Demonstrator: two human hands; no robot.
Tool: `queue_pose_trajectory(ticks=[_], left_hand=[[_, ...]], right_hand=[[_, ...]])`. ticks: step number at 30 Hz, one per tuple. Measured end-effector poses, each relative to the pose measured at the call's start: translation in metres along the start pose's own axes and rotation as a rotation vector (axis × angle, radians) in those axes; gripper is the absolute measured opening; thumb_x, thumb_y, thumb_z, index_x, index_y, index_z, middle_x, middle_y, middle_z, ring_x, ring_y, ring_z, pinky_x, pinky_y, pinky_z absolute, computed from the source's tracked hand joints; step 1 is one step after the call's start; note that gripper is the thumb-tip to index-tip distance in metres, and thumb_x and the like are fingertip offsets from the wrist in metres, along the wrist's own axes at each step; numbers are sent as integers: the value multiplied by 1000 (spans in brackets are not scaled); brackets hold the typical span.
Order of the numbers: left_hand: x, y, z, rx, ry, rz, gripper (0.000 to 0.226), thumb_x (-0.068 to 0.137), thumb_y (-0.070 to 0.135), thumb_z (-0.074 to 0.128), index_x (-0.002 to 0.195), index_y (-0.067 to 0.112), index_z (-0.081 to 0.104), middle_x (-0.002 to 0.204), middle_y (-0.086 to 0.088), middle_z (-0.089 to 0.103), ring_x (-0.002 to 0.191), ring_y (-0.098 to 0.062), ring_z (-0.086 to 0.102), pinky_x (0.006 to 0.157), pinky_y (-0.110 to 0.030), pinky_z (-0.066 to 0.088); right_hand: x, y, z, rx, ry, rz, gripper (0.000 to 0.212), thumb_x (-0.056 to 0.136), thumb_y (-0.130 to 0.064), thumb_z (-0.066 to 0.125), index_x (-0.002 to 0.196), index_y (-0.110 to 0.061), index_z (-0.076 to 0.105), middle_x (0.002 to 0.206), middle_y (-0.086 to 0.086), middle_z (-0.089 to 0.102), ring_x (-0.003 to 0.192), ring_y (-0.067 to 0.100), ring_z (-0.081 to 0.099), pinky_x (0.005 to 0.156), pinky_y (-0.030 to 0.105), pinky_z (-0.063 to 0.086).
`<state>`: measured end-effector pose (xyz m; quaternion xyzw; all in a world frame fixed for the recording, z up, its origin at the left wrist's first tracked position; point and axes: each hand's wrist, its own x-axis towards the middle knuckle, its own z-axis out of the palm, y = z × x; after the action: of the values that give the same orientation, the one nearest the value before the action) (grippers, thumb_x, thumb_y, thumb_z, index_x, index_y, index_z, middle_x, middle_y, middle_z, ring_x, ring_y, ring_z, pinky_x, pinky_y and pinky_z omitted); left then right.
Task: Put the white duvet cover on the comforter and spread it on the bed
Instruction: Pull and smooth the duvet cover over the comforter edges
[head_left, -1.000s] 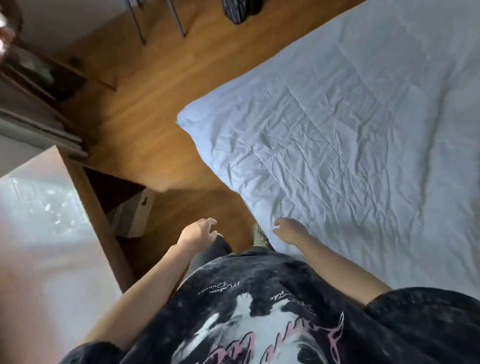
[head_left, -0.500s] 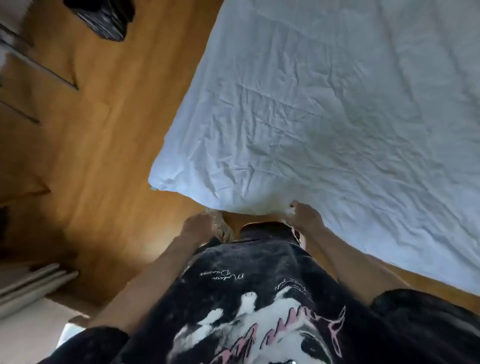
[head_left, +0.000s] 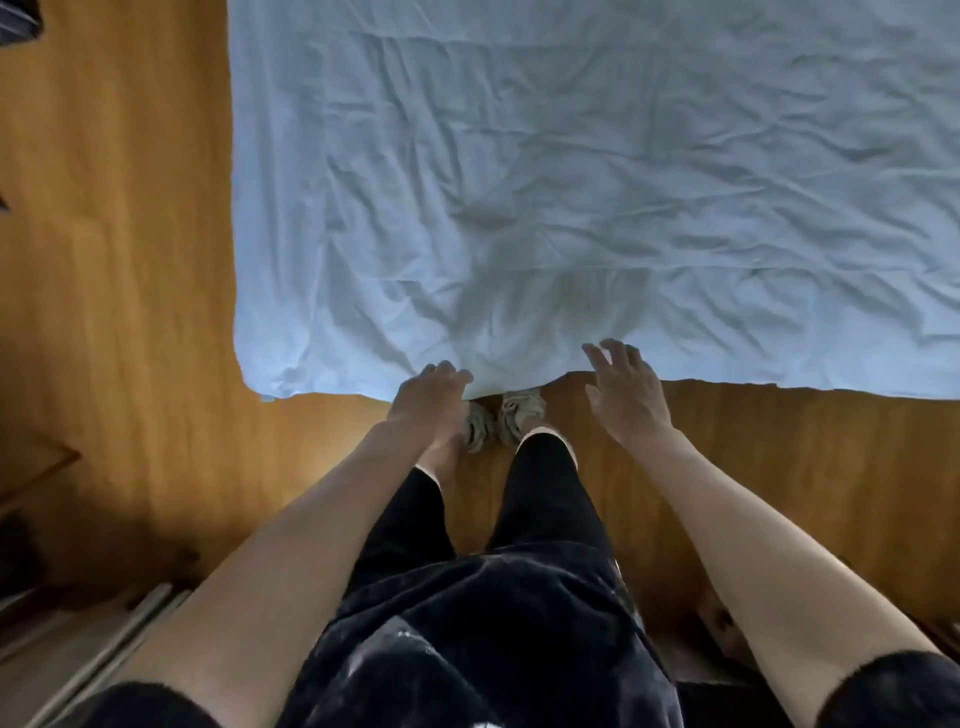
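The white duvet cover (head_left: 597, 171) lies spread over the bed, filling the upper part of the view — a thin, matte cloth with a soft bluish cast, creased all over in fine sharp wrinkles and a few broader folds that gather toward the middle of its near edge. Its near left corner (head_left: 270, 379) is rounded and slightly puffed, hanging just above the wooden floor (head_left: 114, 260), whose warm orange-brown boards show a smooth, faintly glossy grain.

The left hand (head_left: 428, 397) reaches to the near hem, fingers bent downward at the cloth's edge; whether they actually pinch the fabric I cannot tell. The right hand (head_left: 626, 392) hovers at the same hem, a little apart from the left, its fingers spread and loosely extended, holding nothing.

Between the two bare forearms, black trousers (head_left: 545, 499) run down to a pair of pale, worn-looking shoes (head_left: 501, 418), toes tucked just under the hanging hem. A dark, fuzzy-textured top (head_left: 483, 649) fills the bottom of the frame.
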<state>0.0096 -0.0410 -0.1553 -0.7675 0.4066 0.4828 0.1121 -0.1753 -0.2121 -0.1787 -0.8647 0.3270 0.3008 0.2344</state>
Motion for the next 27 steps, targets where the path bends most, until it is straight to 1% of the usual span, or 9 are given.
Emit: queue_pose_trajectory(ticks=[3,6,9,12,14,17,19,22,27], left_hand=[[45,5,23,116,66,75,55,98,20,50,148,15,30,153,-9,27,140,-27,27,108,-39,33],[82,8,49,326,30,115,81,94,33,61,153,10,10,159,-17,8,147,-34,11,116,-43,23],[105,7,73,428,121,62,92,78,24,73,148,2,17,150,-24,27,140,-42,24,113,-48,30],[122,5,77,451,302,115,70,60,13,72,125,4,46,116,-19,55,108,-37,55,86,-41,50],[132,0,69,435,442,177,52,59,6,70,109,7,60,98,-16,61,89,-34,62,61,-35,51],[132,-4,56,386,405,241,61,46,-8,77,105,1,66,87,-20,62,76,-40,64,40,-30,45],[122,1,47,255,277,256,54,55,-11,76,107,0,65,92,-21,60,79,-41,62,48,-38,52],[101,7,37,154,164,179,39,86,2,56,124,8,54,116,-14,54,104,-36,54,79,-46,50],[73,8,29,160,-18,238,30,93,9,52,122,15,52,115,-6,54,106,-27,53,79,-34,43]], right_hand=[[28,15,28,-24,38,-49,65,95,-20,59,151,-16,26,156,13,25,143,31,25,114,41,27],[54,33,59,-117,33,-127,74,91,-21,64,152,-16,24,157,17,22,146,33,17,118,42,17],[77,47,79,-217,105,-192,80,78,-13,76,146,-15,33,145,19,36,137,36,32,112,47,30],[95,56,82,-249,246,-267,81,62,2,80,133,-11,43,119,15,52,110,38,51,89,49,49],[100,60,76,-248,296,-341,76,55,7,80,124,-7,54,106,14,57,93,40,56,74,46,53],[97,60,65,-172,237,-389,66,53,20,72,115,0,62,97,19,61,79,42,60,58,43,52],[89,57,60,-140,144,-364,58,58,23,64,112,1,63,98,20,63,80,42,60,58,42,51],[71,47,48,-178,63,-371,46,65,19,61,106,-1,62,95,18,62,84,40,59,61,39,48],[35,29,37,-357,-199,-394,44,90,0,45,133,-11,46,134,14,44,118,32,46,91,37,41]])
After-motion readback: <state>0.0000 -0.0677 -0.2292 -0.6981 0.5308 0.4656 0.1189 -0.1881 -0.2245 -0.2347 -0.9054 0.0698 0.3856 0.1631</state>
